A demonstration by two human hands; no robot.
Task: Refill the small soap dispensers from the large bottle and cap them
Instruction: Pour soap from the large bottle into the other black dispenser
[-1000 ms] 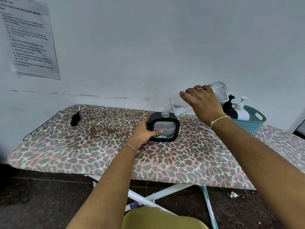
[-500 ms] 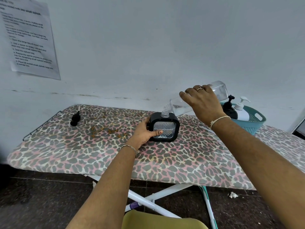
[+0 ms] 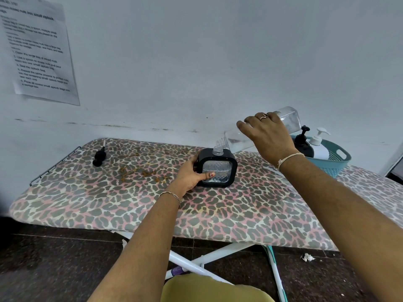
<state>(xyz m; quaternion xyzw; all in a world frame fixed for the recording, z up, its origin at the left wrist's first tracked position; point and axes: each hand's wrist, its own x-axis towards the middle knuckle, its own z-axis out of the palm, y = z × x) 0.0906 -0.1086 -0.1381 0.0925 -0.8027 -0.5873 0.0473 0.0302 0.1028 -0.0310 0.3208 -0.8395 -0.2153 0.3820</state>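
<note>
A square black soap dispenser (image 3: 218,168) with a clear patterned face stands uncapped on the leopard-print ironing board (image 3: 130,205). My left hand (image 3: 192,174) grips its left side, thumb across the face. My right hand (image 3: 267,136) holds the large clear bottle (image 3: 287,120) tilted down to the left, its threaded neck right over the dispenser's open neck. A black pump cap (image 3: 99,156) lies at the board's far left.
A teal basket (image 3: 335,159) at the back right holds a black pump dispenser (image 3: 303,144) and a white pump dispenser (image 3: 318,144). A paper sheet (image 3: 37,51) hangs on the wall. A yellow seat (image 3: 213,289) is below me. Brown stains mark the board's middle.
</note>
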